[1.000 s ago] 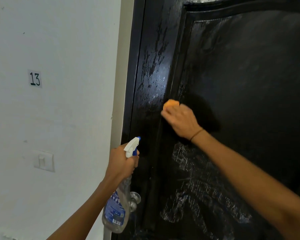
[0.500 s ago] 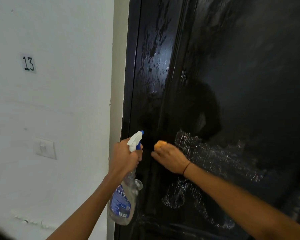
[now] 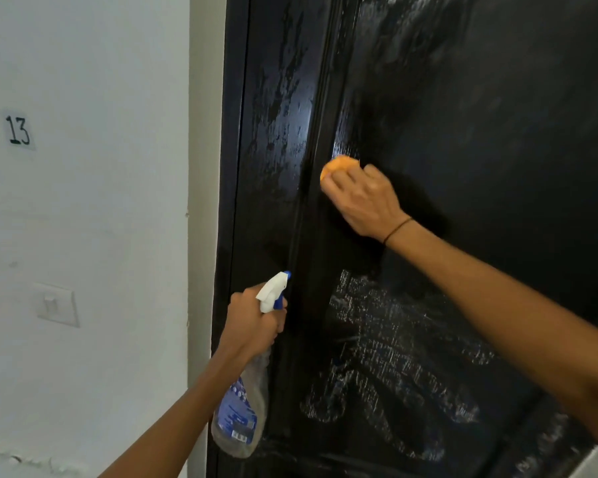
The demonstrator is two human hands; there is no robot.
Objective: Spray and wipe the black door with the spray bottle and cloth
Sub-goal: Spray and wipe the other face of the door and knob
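Observation:
The black door fills the right of the view, wet and streaked, with white spray marks on its lower panel. My right hand presses an orange cloth flat against the door beside the panel's left moulding. My left hand grips the neck of a clear spray bottle with a blue label and a white and blue trigger head, held close to the door's left edge, nozzle towards the door. Most of the cloth is hidden under my fingers.
A white wall is on the left, with a paper label reading 13 and a white light switch. A pale door frame strip runs between wall and door.
My right hand with the cloth went down the door beside the bottle, then came back up along the panel's left edge. The left hand with the bottle stayed roughly in place.

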